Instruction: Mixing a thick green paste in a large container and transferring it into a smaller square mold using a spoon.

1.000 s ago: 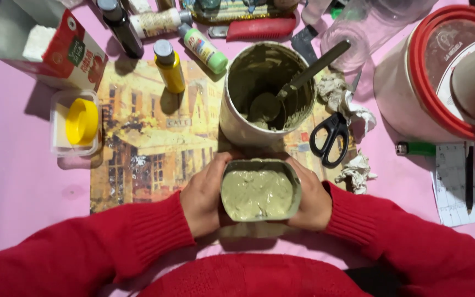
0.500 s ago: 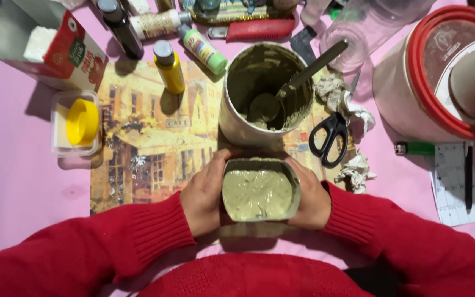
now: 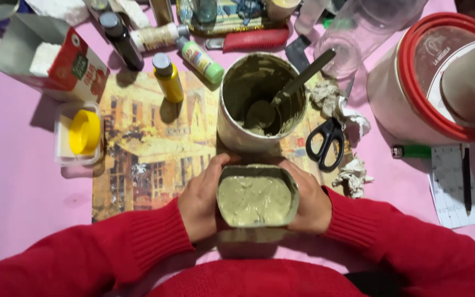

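While both hands clasp the mould (image 3: 257,199) low over the worktop (image 3: 17,198), it sits full of greenish paste, just in front of the bucket (image 3: 259,104). Left hand (image 3: 200,201) and right hand (image 3: 309,201) each press a side wall, grip closed on it. Filling looks done; this seems the settling or levelling step. A spoon (image 3: 281,99) rests in the bucket. Any next move calls for keeping the mould level, since the paste reaches its rim.
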